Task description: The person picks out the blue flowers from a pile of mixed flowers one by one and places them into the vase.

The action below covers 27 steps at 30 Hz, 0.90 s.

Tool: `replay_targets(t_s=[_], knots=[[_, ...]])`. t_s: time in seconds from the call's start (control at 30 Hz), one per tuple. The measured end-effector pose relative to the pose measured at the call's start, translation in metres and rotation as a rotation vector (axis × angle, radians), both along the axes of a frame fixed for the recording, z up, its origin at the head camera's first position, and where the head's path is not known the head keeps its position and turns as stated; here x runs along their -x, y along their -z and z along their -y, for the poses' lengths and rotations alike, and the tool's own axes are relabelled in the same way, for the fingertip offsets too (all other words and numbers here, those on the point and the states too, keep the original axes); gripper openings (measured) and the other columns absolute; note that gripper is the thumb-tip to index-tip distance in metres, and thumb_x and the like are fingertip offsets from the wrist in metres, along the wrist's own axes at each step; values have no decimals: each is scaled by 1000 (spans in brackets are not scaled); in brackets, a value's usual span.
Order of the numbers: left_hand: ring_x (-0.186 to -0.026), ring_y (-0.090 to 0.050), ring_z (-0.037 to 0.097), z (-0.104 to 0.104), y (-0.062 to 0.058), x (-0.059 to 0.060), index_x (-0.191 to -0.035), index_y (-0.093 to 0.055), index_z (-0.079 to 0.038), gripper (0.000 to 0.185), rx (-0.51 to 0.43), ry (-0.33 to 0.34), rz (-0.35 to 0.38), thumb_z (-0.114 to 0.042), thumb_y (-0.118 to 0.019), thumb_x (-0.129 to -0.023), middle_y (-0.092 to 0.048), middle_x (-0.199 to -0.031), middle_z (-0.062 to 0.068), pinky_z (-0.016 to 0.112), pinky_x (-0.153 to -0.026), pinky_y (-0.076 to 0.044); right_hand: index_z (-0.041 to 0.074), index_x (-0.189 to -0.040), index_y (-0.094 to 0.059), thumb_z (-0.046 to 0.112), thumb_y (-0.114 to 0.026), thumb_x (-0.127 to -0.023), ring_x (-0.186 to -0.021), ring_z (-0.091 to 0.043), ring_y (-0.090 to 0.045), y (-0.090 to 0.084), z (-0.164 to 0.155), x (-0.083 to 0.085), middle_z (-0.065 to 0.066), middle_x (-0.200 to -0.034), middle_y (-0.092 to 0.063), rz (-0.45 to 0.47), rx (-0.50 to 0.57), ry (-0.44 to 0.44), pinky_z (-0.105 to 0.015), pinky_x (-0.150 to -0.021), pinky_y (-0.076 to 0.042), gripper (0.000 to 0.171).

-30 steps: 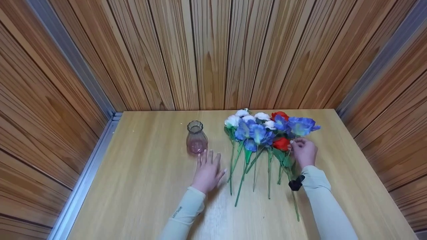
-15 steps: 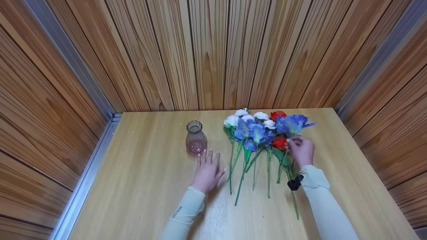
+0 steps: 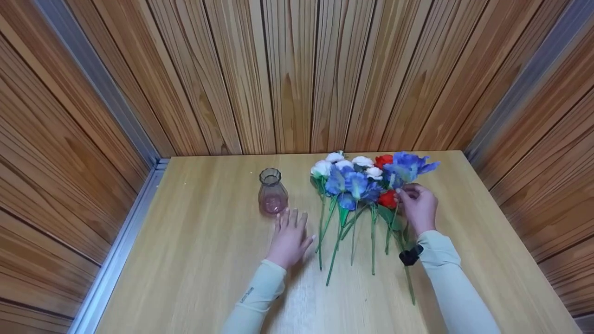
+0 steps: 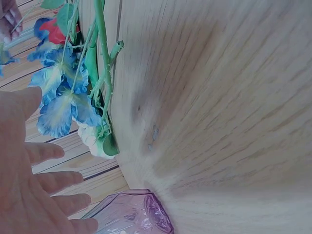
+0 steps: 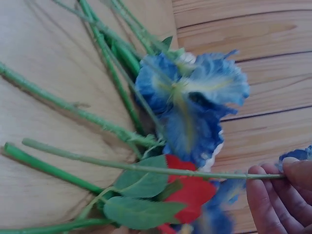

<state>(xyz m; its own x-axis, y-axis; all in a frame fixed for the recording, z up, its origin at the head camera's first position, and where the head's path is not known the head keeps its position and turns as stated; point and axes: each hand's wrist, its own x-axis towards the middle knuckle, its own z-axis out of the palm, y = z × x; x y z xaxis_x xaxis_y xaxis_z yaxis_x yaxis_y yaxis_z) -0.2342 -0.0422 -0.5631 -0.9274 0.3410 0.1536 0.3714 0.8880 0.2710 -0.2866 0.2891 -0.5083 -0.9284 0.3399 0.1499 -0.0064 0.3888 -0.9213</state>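
Observation:
My right hand [image 3: 419, 208] pinches the thin green stem [image 5: 195, 173] of a blue artificial iris between thumb and fingers. Its blue bloom [image 3: 408, 166] stands just beyond the hand at the bunch's right end. Close by the fingertips is a red rose [image 3: 387, 199] with green leaves [image 5: 141, 210]. My left hand [image 3: 288, 239] has its fingers spread over the wooden table, with the fingertips right at the base of a glass vase [image 3: 273, 197]. That vase is smoky at the scalloped rim and pink below. In the left wrist view the left palm [image 4: 22, 190] holds nothing.
Several flowers lie side by side on the table [image 3: 199, 260]: white blooms [image 3: 321, 169] at the back left, blue irises [image 3: 356, 184] in the middle, another red rose [image 3: 383, 161] behind. Their stems point toward me. Wood-panelled walls [image 3: 297, 79] enclose the table's back and sides.
The right hand has shifted slightly left with the iris stem, and its blue bloom has moved left and turned, coming closer to the back red rose. My left hand has stayed still.

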Motion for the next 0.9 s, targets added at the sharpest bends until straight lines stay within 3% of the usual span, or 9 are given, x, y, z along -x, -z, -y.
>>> replay_targets(t_s=[0.2,0.47,0.77,0.9], knots=[[-139,-22,41,0,-1,1,-147,-37,-8,65,7,1,-8,-46,-51,-96,-31,-150,20,58,-111,-13,-2,-101,-66,15,-68,-90,-69,-14,-67,-12,12,-4,-19,-91,-69,-17,1,-43,-26,-62,-56,20],[-139,-22,39,1,0,-1,-147,-36,-7,66,3,3,-17,-46,-51,-96,-30,-151,20,57,-111,-10,0,-99,-69,18,-69,-89,-81,-35,-65,-24,22,-11,-16,-90,-69,-65,-60,-69,-24,-61,-54,21],[-139,-24,38,1,-1,-4,-147,-36,-6,67,15,18,-9,-47,-51,-95,-32,-150,19,57,-111,-11,1,-96,-70,18,-71,-88,-77,-25,-67,-31,25,-14,-13,-88,-70,-124,-139,-92,-17,-61,-52,19],[-139,-25,38,0,-4,-4,-147,-35,-6,68,20,28,-11,-46,-53,-95,-34,-149,20,57,-111,-14,-1,-94,-70,16,-72,-86,-77,-24,-67,-34,28,-16,-14,-86,-70,-158,-125,-109,-17,-62,-53,19]])
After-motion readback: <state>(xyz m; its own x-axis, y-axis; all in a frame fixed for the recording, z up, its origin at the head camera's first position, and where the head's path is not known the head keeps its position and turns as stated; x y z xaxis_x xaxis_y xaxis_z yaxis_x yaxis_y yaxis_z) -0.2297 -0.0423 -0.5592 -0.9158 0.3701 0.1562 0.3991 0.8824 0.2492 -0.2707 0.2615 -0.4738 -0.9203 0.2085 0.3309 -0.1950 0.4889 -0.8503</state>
